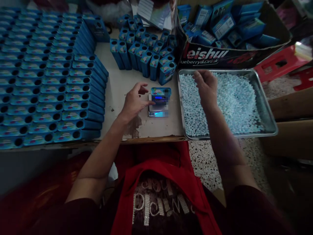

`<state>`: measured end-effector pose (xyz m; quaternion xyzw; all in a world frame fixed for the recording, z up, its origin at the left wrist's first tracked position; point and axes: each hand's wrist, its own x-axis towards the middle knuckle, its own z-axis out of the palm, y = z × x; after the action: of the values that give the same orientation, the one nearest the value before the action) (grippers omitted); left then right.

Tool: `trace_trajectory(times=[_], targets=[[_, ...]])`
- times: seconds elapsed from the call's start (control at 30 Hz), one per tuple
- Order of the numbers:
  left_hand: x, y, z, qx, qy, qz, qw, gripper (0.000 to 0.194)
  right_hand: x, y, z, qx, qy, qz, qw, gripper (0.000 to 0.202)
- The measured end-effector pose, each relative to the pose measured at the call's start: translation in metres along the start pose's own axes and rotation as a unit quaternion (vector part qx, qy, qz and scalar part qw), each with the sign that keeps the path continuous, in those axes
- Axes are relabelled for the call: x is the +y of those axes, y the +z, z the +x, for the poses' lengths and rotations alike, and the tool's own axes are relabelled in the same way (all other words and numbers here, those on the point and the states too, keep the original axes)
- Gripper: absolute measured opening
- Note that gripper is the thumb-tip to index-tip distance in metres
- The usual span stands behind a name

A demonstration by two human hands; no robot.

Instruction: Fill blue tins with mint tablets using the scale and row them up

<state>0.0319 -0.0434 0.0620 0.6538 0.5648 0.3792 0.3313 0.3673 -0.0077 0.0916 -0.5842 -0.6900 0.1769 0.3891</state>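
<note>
Red apron cloth [195,186] over a dark shirt with sparkling letters [160,202] lies closest, facing a pale, worn worktop [168,129]. At the far left, slim bright-blue boxes with round dark openings [51,81] stand packed in tight rows, openings turned the same way, probably to save room and keep each one level.

Next comes the left hand [134,101], its fingers parted in a loose curve, gripping nothing firmly; its thumb tip reaches the near left edge of a single blue box [157,91], though whether it touches cannot be told. That box stands upright on a small flat scale with a glowing blue display [158,114], turned so the display faces the person. Behind, a looser cluster of upright blue boxes [145,54] sits within reach.

Rightward, the right hand [207,86] is over a shallow metal tray [270,120] of pale-blue pellets [241,104], fingers drawn together; whether pellets are inside cannot be seen. The raised rim likely stops them rolling away. Behind the tray, a dark printed carton [234,57] holds jumbled blue boxes [223,27], beside a red plastic stool [276,65].
</note>
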Motion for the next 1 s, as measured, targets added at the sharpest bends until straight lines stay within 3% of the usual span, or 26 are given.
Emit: trace_trajectory(times=[0.1,0.2,0.4,0.53,0.63,0.73,0.8,0.9,1.0], targets=[[-0.001,0.005,-0.003,-0.008,-0.011,0.003,1.0,0.079,0.0,0.03,0.006,0.059,0.016,0.032,0.998,0.064],[-0.002,0.01,-0.003,-0.008,-0.015,0.004,1.0,0.078,0.0,0.042,0.001,0.061,0.02,0.062,0.996,0.058],[-0.004,0.025,0.001,0.015,-0.009,-0.02,1.0,0.085,-0.001,0.037,-0.006,0.046,0.042,0.11,0.992,0.036],[0.007,0.019,0.001,0.02,0.023,0.015,0.999,0.087,-0.006,0.037,-0.004,0.012,0.035,0.135,0.99,0.023],[0.015,0.014,0.002,0.024,0.049,0.04,0.998,0.087,-0.006,0.035,-0.006,-0.013,0.027,0.095,0.995,0.012],[0.014,0.019,0.006,0.031,0.05,0.051,0.997,0.082,-0.004,0.034,-0.007,-0.014,0.016,0.046,0.999,0.012],[0.012,0.027,0.009,0.026,0.022,0.037,0.999,0.072,-0.005,0.035,-0.006,-0.006,0.037,0.083,0.996,0.016],[0.018,0.04,0.015,0.008,-0.006,-0.006,1.0,0.053,-0.014,0.037,-0.003,-0.006,0.138,0.251,0.958,0.032],[0.037,0.045,0.021,0.028,0.074,0.042,0.996,0.039,-0.029,0.038,-0.003,-0.051,0.25,0.39,0.885,0.045]])
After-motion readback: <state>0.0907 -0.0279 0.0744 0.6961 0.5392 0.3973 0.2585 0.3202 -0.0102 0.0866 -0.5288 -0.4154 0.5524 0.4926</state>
